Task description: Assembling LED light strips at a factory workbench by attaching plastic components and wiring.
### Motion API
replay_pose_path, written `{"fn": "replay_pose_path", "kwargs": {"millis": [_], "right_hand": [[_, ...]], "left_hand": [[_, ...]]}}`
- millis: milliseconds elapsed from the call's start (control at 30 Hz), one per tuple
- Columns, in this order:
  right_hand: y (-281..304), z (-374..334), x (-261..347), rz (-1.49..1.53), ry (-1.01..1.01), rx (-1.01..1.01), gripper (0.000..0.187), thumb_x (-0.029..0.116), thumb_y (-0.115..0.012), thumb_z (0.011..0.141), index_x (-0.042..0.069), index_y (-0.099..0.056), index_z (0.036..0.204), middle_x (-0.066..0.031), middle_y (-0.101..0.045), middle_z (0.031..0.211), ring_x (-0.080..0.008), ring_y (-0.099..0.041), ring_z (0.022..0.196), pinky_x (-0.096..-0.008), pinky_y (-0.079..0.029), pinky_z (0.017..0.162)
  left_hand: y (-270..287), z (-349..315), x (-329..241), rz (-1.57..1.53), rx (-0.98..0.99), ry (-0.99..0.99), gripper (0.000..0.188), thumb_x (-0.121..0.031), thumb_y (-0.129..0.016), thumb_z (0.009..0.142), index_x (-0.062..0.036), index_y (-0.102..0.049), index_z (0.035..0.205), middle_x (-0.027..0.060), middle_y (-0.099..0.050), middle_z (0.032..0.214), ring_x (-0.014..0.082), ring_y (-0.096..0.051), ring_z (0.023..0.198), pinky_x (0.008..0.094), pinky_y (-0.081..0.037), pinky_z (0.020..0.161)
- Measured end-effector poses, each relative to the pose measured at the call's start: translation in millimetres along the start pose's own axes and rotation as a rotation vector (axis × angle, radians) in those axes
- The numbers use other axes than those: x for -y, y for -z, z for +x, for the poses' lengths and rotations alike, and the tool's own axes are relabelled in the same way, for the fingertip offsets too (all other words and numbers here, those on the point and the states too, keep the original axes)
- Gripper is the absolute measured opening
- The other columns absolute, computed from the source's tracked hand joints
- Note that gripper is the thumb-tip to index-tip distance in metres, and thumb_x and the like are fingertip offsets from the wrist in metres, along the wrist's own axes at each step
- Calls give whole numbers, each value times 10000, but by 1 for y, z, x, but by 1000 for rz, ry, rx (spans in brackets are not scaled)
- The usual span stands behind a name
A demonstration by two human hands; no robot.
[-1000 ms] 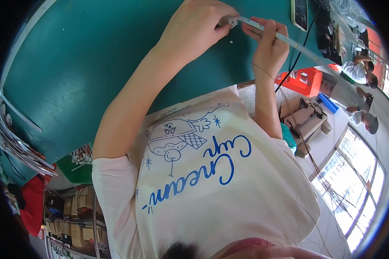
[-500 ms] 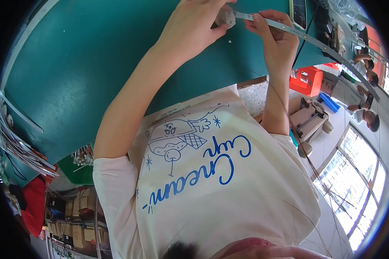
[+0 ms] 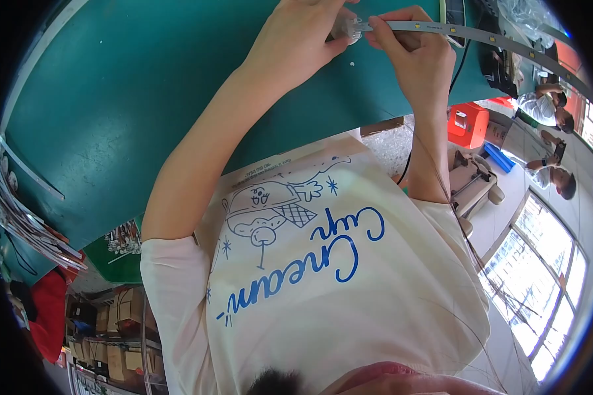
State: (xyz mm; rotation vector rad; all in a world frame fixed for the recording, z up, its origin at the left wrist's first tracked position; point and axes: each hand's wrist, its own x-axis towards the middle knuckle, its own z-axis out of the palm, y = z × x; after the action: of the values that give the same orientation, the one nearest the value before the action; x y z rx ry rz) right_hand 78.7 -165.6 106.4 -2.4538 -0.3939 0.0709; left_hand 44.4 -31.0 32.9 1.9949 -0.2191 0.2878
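My left hand reaches in at the top of the view, fingers closed round a small clear, glassy piece; the fingertips run partly past the upper edge. A long white LED strip with yellowish chips along it is pinched in my right hand. The strip's narrow end meets the open side of the clear piece, though whether it is inside cannot be made out. From my right hand the strip bends away toward the far right. Under the hands lies a green table.
A phone lies behind my right hand, near a black cable. Clear plastic bags are at the upper right. Loose strips pile up at the left edge, above a green tray. An orange-red crate and other people are at the right.
The LED strip has swung up on the right, and its chip side shows more plainly. My right hand has turned slightly; my left hand stays almost still with the clear piece.
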Motion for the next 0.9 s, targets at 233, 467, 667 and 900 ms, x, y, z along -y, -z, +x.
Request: {"fn": "replay_pose_path", "kwargs": {"millis": [233,467,667,900], "right_hand": [[-9,-8,2,-137,99,-105,131,94,-641,784,-24,-584,786,-136,-608,614,-186,-602,502,-271,-452,488],[-13,2,-6,-183,241,-72,114,82,-614,791,-18,-559,784,-182,-578,627,-311,-599,544,-335,-441,483],[-10,5,-14,-120,204,-7,114,88,-602,797,-18,-566,779,-188,-578,621,-319,-605,563,-346,-441,487],[4,14,-21,-225,41,166,180,145,-630,811,-29,-601,848,-176,-619,670,-266,-598,534,-321,-447,500]], "left_hand": [[0,1,-2,40,-9,-5,392,-59,-659,731,-16,-478,1076,110,-643,848,294,-602,788,379,-465,741],[-6,4,8,25,-45,-19,387,-58,-662,730,5,-477,1064,136,-630,801,307,-604,752,373,-482,687],[-5,5,-1,24,-15,-62,406,-74,-669,737,12,-478,1086,137,-631,799,304,-610,752,367,-491,678],[-5,4,0,-2,-21,-47,443,-77,-668,740,18,-469,1124,139,-633,816,304,-613,763,371,-491,685]]}}
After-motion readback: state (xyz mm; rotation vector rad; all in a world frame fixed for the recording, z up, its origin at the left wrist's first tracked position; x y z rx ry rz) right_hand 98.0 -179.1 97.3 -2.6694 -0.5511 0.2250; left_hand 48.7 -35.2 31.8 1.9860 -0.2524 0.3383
